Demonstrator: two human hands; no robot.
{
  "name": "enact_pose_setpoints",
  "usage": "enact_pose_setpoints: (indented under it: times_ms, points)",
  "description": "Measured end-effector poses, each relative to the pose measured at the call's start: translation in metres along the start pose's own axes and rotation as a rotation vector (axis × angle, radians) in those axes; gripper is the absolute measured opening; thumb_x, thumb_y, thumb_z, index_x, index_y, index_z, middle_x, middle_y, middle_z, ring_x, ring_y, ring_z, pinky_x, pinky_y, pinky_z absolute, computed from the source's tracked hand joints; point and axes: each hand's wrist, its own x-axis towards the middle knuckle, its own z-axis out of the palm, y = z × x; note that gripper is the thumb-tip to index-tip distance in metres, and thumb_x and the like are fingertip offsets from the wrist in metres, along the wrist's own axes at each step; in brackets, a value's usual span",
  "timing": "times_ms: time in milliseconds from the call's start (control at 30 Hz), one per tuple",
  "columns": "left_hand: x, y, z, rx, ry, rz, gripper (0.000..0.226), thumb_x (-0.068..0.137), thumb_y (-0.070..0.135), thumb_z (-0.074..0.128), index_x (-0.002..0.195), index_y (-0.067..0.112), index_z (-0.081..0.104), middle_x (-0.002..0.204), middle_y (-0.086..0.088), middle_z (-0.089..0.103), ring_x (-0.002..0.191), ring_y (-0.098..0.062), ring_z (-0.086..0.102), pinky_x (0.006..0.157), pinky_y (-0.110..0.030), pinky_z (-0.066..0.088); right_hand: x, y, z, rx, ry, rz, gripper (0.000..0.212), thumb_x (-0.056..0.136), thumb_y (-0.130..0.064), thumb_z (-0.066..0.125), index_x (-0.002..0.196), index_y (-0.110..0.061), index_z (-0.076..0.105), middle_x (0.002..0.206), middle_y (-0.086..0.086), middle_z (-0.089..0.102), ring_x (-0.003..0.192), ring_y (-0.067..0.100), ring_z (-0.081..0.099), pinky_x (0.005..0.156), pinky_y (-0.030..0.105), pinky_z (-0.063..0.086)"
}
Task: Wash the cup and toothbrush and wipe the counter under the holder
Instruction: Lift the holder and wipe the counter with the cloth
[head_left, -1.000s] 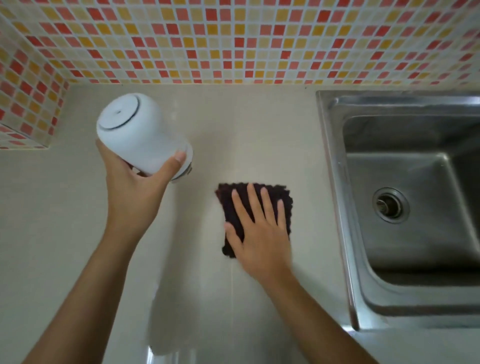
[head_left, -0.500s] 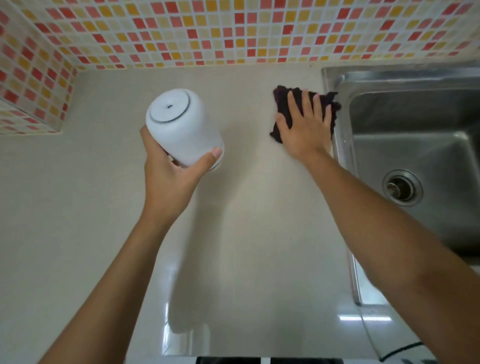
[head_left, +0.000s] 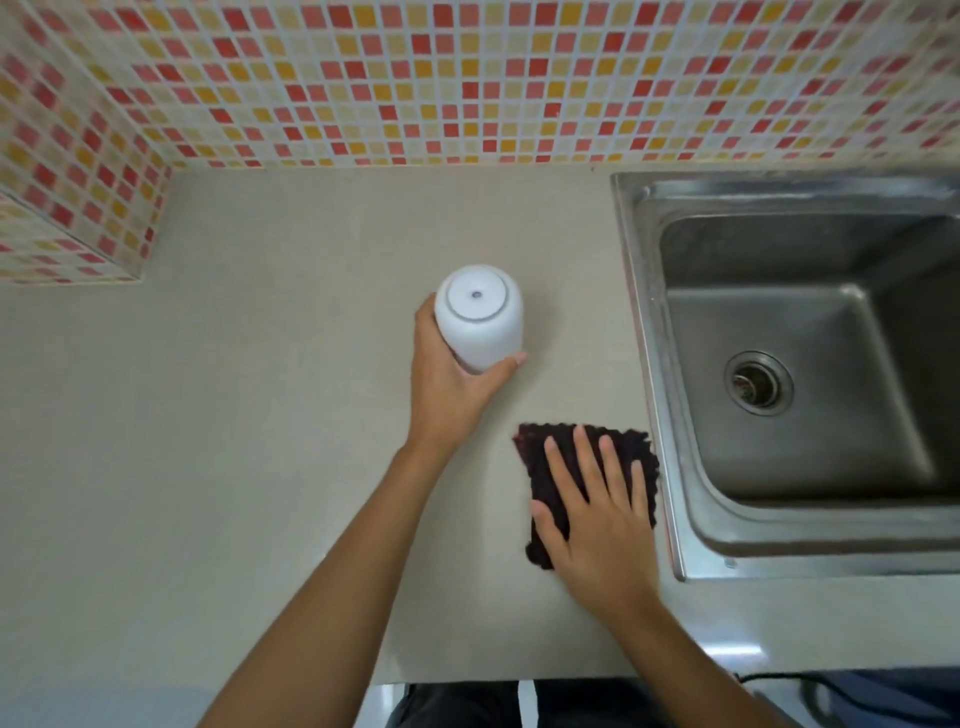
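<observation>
White holder (head_left: 478, 319) upright, ringed end up

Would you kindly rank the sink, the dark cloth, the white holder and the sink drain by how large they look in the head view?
1. sink
2. dark cloth
3. white holder, gripped by the left hand and perhaps nearer the camera, so its place against the cloth is unsure
4. drain
</observation>
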Motion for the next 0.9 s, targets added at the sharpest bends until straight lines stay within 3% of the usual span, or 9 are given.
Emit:
enact_pose_setpoints:
  times_ms: [233,400,500,567,667,767,900]
  points:
    - [-0.003,-0.005,0.010,0.051,-0.074,0.034,0.091,0.067,0.033,0.089,0.138,0.029,0.033,0.135,0.011,0.045,0.124,-0.001,0.046,0.099,-0.011,0.040,0.002,-0.002,0.000,0.013,0.012,0.004,0.062,0.097,-0.053,0.028,0.153,-0.029,0.018,0.160,0.002,0.016,0.148,0.025,0.009,0.118,0.052,0.012]
    - [-0.010,-0.003,0.009,0.036,-0.090,0.016,0.093,0.068,0.031,0.089,0.140,0.030,0.031,0.139,0.013,0.045,0.128,0.001,0.044,0.107,-0.021,0.041,0.001,-0.002,-0.004,0.033,-0.005,0.004,0.059,0.100,-0.053,0.022,0.154,-0.030,0.014,0.161,-0.001,0.010,0.149,0.023,0.004,0.119,0.050,0.008]
    - [-0.024,-0.006,0.007,0.074,-0.115,-0.050,0.099,0.069,0.036,0.088,0.146,0.024,0.027,0.143,0.010,0.042,0.132,-0.005,0.042,0.110,-0.028,0.039,0.001,0.002,-0.010,0.210,0.000,-0.006,0.054,0.101,-0.051,0.010,0.152,-0.034,0.017,0.160,-0.007,0.010,0.149,0.014,0.000,0.120,0.044,0.002]
    - [-0.043,-0.009,0.007,0.198,-0.023,-0.165,0.095,0.076,0.039,0.082,0.149,0.013,0.026,0.138,0.002,0.042,0.129,-0.013,0.043,0.108,-0.029,0.038,0.003,0.008,-0.017,0.408,0.050,0.025,0.049,0.103,-0.042,0.021,0.151,-0.030,0.027,0.159,-0.009,0.019,0.147,0.010,0.010,0.120,0.038,0.007]
    - [-0.084,-0.004,0.015,0.324,0.075,-0.282,0.048,0.088,0.038,0.068,0.122,0.008,0.053,0.113,-0.003,0.057,0.106,-0.021,0.057,0.087,-0.025,0.043,0.003,0.024,-0.028,0.501,0.237,0.198,0.048,0.097,-0.018,0.050,0.144,-0.017,0.041,0.149,0.000,0.040,0.136,0.017,0.033,0.113,0.042,0.032]
    - [-0.109,0.004,0.033,0.409,-0.046,-0.281,0.036,0.090,0.045,0.064,0.105,0.012,0.060,0.095,0.000,0.063,0.087,-0.016,0.060,0.077,-0.025,0.046,0.005,0.036,-0.035,0.369,0.273,0.351,0.047,0.092,-0.024,0.060,0.137,-0.014,0.049,0.132,0.005,0.050,0.121,0.022,0.044,0.103,0.043,0.042]
    - [-0.105,0.009,0.051,0.507,-0.054,-0.310,0.034,0.089,0.046,0.064,0.096,0.013,0.059,0.087,0.000,0.063,0.080,-0.018,0.061,0.071,-0.029,0.050,0.006,0.040,-0.036,0.290,0.229,0.326,0.029,0.089,-0.029,0.065,0.114,-0.014,0.065,0.115,0.004,0.055,0.109,0.022,0.048,0.096,0.039,0.042]
